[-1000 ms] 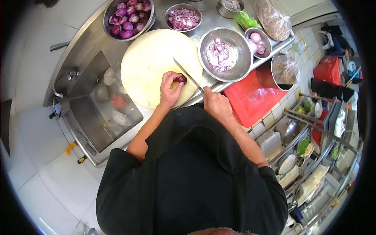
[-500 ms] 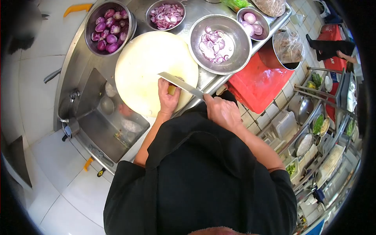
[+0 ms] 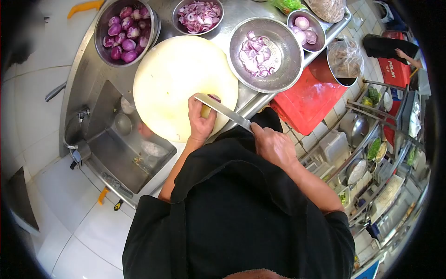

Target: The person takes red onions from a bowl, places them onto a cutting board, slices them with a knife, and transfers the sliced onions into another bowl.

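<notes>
My right hand [image 3: 276,145] is wrapped around the handle of a knife [image 3: 225,111]. The blade reaches up and left over a round, cream-coloured cutting board [image 3: 172,79]. At the board's near right part a red onion [image 3: 214,97] shows just beyond the blade, partly covered by it. My left hand [image 3: 200,124] is closed around the onion's near side, thumb and fingers curved in; the exact contact is hidden by the blade. Right of the board, a wide metal bowl [image 3: 290,76] holds sliced red onion [image 3: 255,56].
A metal colander [image 3: 99,42] of whole red onions stands at upper left, beside a bowl of onion slices [image 3: 200,17]. Peeled onions [image 3: 302,23] fill another bowl. A sink [image 3: 109,149] lies left, a red lid-like surface [image 3: 309,100] right. Another person's arm [image 3: 409,58] shows at far right.
The knife and my right hand have shifted slightly right and down, and more of the onion shows beyond the blade. My left hand stays at nearly the same spot. The view has moved a little.
</notes>
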Available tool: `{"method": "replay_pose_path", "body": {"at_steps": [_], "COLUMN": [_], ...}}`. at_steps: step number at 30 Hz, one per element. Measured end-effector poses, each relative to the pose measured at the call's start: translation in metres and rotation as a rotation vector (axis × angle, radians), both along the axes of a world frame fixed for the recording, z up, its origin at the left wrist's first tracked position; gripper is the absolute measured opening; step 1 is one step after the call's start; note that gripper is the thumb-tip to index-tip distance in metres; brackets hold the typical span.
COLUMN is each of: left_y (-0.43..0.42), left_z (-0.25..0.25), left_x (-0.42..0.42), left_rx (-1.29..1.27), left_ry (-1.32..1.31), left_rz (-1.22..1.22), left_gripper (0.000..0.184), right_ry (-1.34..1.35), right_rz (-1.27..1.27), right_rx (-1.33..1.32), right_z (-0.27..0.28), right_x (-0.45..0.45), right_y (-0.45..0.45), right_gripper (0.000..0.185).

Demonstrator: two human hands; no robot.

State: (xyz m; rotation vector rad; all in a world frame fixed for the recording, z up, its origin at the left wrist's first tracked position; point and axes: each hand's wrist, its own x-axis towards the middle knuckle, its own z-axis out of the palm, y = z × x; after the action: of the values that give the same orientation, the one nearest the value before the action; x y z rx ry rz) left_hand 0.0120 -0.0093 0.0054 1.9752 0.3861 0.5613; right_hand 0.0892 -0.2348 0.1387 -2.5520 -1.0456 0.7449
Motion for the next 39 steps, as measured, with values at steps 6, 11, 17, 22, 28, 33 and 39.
{"method": "replay_pose_path", "body": {"at_steps": [6,11,17,22,28,33,39], "left_y": [-0.001,0.000,-0.001,0.001,0.008,0.014,0.014], "left_z": [0.000,-0.005,-0.004,-0.011,-0.006,0.002,0.014], "left_x": [0.001,-0.001,0.003,0.001,-0.010,-0.020,0.016], "left_rx": [-0.054,-0.052,-0.093,-0.015,-0.074,-0.021,0.209], "left_ry": [-0.003,0.021,-0.029,-0.024,-0.004,0.068,0.270], "left_rz": [0.000,0.031,0.010,0.039,0.030,0.077,0.007], "left_gripper": [0.032,0.032,0.031,0.029,0.028,0.024,0.032], "right_ry": [0.025,0.037,0.056,-0.010,0.014,-0.013,0.076], "right_rz": [0.014,0.042,0.039,0.020,-0.036,-0.099,-0.132], "right_rx": [-0.042,-0.042,-0.008,0.010,0.010,0.077,0.039], "right_z": [-0.003,-0.008,-0.023,-0.046,-0.033,-0.022,-0.024], "right_x": [0.004,0.009,0.017,0.017,0.017,0.015,0.032], "right_y": [0.006,0.017,0.039,0.053,0.032,0.026,0.018], "right_gripper": [0.020,0.020,0.013,0.012,0.015,0.016,0.020]}}
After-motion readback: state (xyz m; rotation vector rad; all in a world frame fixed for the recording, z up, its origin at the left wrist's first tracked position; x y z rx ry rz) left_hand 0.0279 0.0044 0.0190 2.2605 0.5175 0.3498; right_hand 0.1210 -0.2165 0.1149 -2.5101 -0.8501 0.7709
